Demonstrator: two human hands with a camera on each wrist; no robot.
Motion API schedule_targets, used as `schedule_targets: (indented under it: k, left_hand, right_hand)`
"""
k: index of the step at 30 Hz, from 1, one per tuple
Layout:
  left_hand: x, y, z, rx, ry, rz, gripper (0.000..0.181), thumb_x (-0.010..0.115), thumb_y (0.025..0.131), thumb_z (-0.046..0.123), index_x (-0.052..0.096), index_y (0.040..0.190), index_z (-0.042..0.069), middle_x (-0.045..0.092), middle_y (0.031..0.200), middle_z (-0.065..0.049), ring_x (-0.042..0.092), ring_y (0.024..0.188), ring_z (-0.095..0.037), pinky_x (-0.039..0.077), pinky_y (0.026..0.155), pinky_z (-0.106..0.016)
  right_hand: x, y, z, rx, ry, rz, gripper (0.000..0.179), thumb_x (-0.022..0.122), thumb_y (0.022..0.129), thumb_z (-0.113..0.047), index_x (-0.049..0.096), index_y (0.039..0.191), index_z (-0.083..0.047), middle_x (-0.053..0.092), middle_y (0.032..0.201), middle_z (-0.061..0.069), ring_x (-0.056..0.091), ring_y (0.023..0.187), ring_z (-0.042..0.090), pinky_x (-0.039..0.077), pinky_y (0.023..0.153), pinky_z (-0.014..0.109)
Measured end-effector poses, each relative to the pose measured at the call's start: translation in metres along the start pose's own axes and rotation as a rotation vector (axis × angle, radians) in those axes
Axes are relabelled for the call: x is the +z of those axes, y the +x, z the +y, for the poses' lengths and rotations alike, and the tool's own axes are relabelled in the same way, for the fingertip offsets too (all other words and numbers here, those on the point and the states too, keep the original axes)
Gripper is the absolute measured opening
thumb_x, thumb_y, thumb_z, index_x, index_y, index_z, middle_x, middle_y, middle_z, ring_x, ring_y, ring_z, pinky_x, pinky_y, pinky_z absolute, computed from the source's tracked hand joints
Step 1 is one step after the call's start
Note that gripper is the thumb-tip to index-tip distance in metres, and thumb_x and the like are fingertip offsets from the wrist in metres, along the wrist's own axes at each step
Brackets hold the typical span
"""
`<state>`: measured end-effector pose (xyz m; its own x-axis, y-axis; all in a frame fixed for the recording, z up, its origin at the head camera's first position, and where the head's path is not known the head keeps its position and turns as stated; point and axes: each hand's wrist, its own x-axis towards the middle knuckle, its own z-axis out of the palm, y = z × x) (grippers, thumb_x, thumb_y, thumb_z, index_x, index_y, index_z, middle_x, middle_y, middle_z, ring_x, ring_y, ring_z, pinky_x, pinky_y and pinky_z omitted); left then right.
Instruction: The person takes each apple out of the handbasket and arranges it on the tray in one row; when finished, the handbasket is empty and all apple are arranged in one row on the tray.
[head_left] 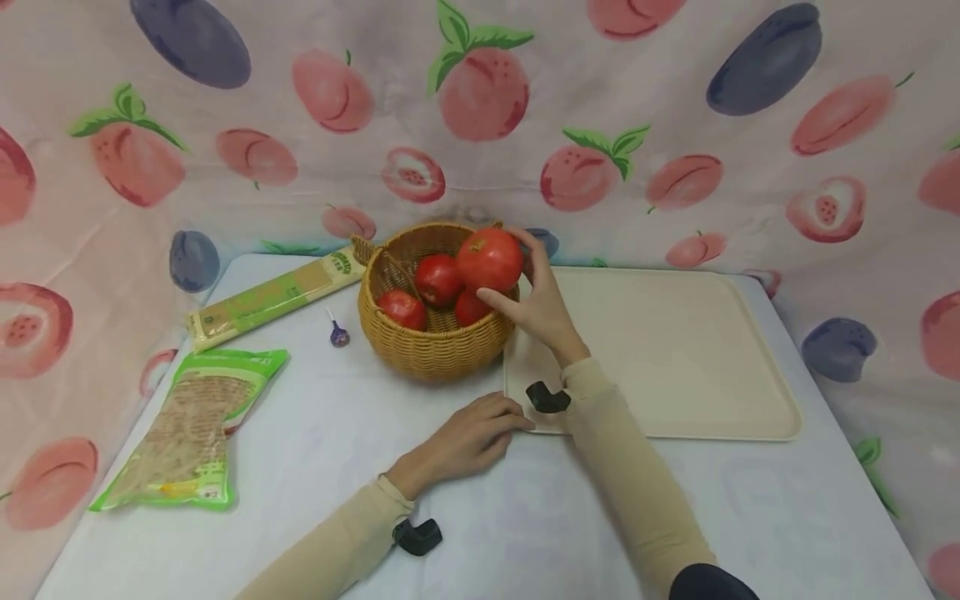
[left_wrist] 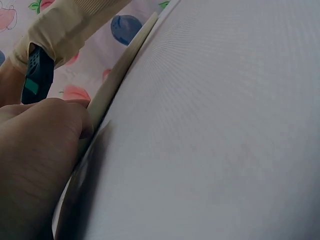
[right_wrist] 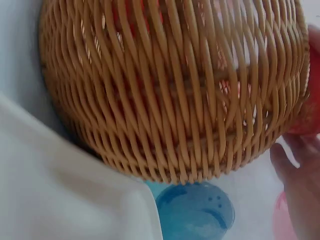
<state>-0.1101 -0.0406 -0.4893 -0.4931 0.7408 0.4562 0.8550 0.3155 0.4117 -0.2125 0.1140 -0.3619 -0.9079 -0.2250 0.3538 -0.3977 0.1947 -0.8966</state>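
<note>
A large red pomegranate (head_left: 490, 260) is held by my right hand (head_left: 542, 304) at the right rim of the wicker basket (head_left: 435, 354), thumb in front and fingers behind. Several smaller red fruits, among them an apple-like one (head_left: 438, 279), lie inside the basket. In the right wrist view the woven wall (right_wrist: 175, 95) fills most of the picture, and only part of the pomegranate (right_wrist: 309, 112) shows. My left hand (head_left: 472, 435) grips the near left corner of the beige tray (head_left: 660, 358). In the left wrist view its curled fingers meet the tray's rim (left_wrist: 107, 92).
Left of the basket lie a long pack of noodles (head_left: 277, 296), a purple-wrapped lollipop (head_left: 339, 335) and a green-edged plastic food bag (head_left: 187, 429). A white cloth (head_left: 315, 433) covers the table. A fruit-printed curtain (head_left: 480, 167) hangs behind it.
</note>
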Motion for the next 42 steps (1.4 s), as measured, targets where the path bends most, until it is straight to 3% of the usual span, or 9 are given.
schedule_targets:
  k: [5, 12, 19, 29, 35, 42]
  left_hand:
    - [0.001, -0.001, 0.0, -0.014, -0.006, -0.005, 0.032, 0.054, 0.088, 0.006, 0.064, 0.116, 0.018, 0.058, 0.11, 0.005, 0.052, 0.106, -0.01, 0.04, 0.099, -0.026]
    - [-0.001, 0.0, -0.001, -0.029, 0.002, -0.04, 0.031, 0.055, 0.09, 0.007, 0.064, 0.118, 0.018, 0.058, 0.113, 0.004, 0.052, 0.11, -0.011, 0.035, 0.109, -0.032]
    - [-0.001, 0.0, 0.001, -0.057, -0.009, -0.047, 0.029, 0.054, 0.09, 0.007, 0.065, 0.114, 0.018, 0.059, 0.111, 0.005, 0.052, 0.109, -0.01, 0.034, 0.11, -0.031]
    - [0.003, -0.002, -0.003, -0.061, -0.011, -0.035, 0.03, 0.056, 0.09, 0.008, 0.064, 0.116, 0.02, 0.057, 0.113, 0.005, 0.051, 0.111, -0.011, 0.04, 0.101, -0.029]
    - [0.002, -0.003, -0.002, -0.105, -0.047, -0.054, 0.03, 0.054, 0.091, 0.009, 0.064, 0.117, 0.021, 0.057, 0.115, 0.005, 0.052, 0.114, -0.01, 0.043, 0.099, -0.029]
    - [0.001, -0.002, -0.001, -0.146, -0.067, -0.086, 0.029, 0.052, 0.093, 0.011, 0.064, 0.117, 0.023, 0.056, 0.116, 0.008, 0.05, 0.115, -0.007, 0.042, 0.1, -0.027]
  right_hand:
    - [0.0, -0.009, 0.003, -0.013, 0.048, 0.08, 0.08, 0.074, 0.078, -0.008, 0.027, 0.143, -0.007, 0.039, 0.143, 0.009, 0.044, 0.131, 0.02, 0.033, 0.11, 0.042]
    - [-0.01, -0.019, 0.001, 0.002, 0.169, 0.136, 0.084, 0.07, 0.079, -0.002, 0.019, 0.146, -0.006, 0.034, 0.143, 0.009, 0.046, 0.129, 0.025, 0.034, 0.11, 0.041]
    - [-0.022, -0.026, -0.002, -0.025, 0.134, 0.121, 0.083, 0.072, 0.077, 0.002, 0.026, 0.145, -0.009, 0.035, 0.143, 0.008, 0.046, 0.128, 0.026, 0.035, 0.11, 0.038]
    - [-0.031, -0.033, 0.005, -0.03, 0.073, 0.15, 0.083, 0.072, 0.075, 0.004, 0.025, 0.143, -0.001, 0.035, 0.144, 0.01, 0.043, 0.132, 0.026, 0.037, 0.108, 0.041]
    - [-0.036, -0.034, 0.004, -0.035, 0.019, 0.146, 0.085, 0.07, 0.076, 0.002, 0.023, 0.146, -0.004, 0.033, 0.146, 0.013, 0.044, 0.13, 0.028, 0.035, 0.109, 0.046]
    - [-0.046, -0.037, 0.006, -0.022, -0.024, 0.158, 0.082, 0.073, 0.075, 0.002, 0.029, 0.144, -0.005, 0.04, 0.143, 0.013, 0.049, 0.123, 0.027, 0.037, 0.107, 0.044]
